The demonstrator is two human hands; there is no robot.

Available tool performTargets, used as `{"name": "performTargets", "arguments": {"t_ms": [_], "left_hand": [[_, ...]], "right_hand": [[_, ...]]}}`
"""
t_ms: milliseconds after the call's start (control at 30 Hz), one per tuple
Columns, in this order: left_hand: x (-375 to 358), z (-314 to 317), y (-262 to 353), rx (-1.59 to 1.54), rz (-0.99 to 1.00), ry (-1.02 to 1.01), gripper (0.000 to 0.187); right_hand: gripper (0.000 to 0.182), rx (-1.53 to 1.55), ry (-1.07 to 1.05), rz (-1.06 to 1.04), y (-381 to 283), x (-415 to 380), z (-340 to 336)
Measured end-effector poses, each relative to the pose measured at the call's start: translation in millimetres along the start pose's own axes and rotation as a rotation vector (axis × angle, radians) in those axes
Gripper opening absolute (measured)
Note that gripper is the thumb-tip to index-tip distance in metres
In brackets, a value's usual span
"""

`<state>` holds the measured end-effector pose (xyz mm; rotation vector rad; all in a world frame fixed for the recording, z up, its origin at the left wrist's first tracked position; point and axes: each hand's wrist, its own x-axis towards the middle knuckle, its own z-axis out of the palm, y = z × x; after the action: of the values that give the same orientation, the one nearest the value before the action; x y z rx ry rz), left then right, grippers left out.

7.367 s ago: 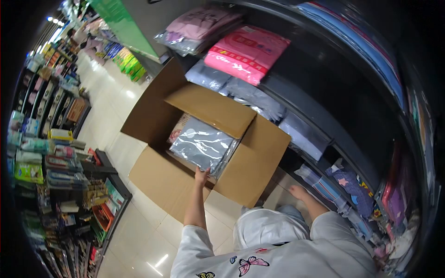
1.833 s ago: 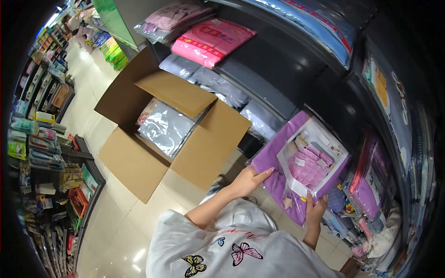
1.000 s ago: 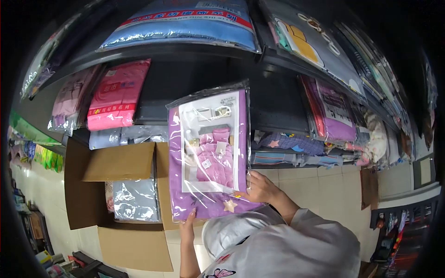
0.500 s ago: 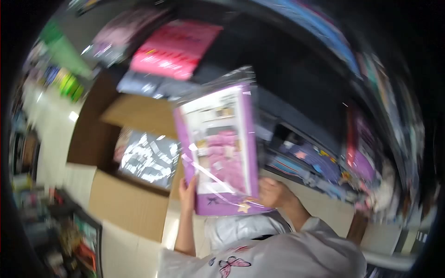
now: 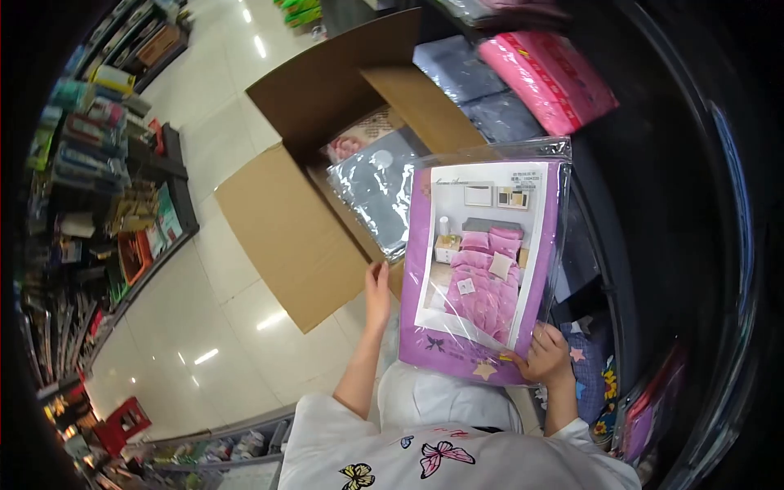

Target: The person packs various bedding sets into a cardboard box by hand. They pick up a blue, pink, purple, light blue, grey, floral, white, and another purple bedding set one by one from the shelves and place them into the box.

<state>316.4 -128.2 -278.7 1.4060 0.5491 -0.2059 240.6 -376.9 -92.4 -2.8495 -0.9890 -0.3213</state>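
A packaged bedding set in clear plastic is in front of me, purple with a printed picture of a bed in pink covers. My right hand grips its lower right corner, fingers on the front. Just left of the package, my left hand is raised with its fingers stretched up, seemingly apart from the package's edge. Beyond it stands an open cardboard box. Inside the box lies a grey plastic-wrapped pack, with a pack with a pink flower print partly under it.
At the upper right, a black shelf holds a pink pack and grey-blue packs. Patterned packs sit on a lower level by my right arm. Shelves of small goods line the left. A red stool stands at lower left.
My view has swung left, so the box and aisle appear farther right. My left hand has come away from the package's lower left edge. My right hand still holds it.
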Motion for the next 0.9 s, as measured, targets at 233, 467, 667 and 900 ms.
{"name": "performTargets", "arguments": {"t_ms": [233, 467, 667, 900], "left_hand": [[101.8, 22.5, -38.6, 0.090, -0.060, 0.032, 0.052], [105.1, 21.0, -28.6, 0.731, 0.050, 0.176, 0.040], [96.9, 23.5, 0.4, 0.915, 0.460, 0.277, 0.020], [98.9, 38.0, 23.7, 0.931, 0.750, 0.149, 0.016]], "right_hand": [[0.034, 0.029, -0.041, -0.046, 6.0, 15.7, -11.8], [0.028, -0.022, -0.065, 0.036, 0.0, 8.2, -7.1], [0.025, -0.038, -0.124, 0.077, -5.0, 14.7, -8.6], [0.025, -0.043, -0.123, 0.088, -6.2, 10.4, -7.3]]}}
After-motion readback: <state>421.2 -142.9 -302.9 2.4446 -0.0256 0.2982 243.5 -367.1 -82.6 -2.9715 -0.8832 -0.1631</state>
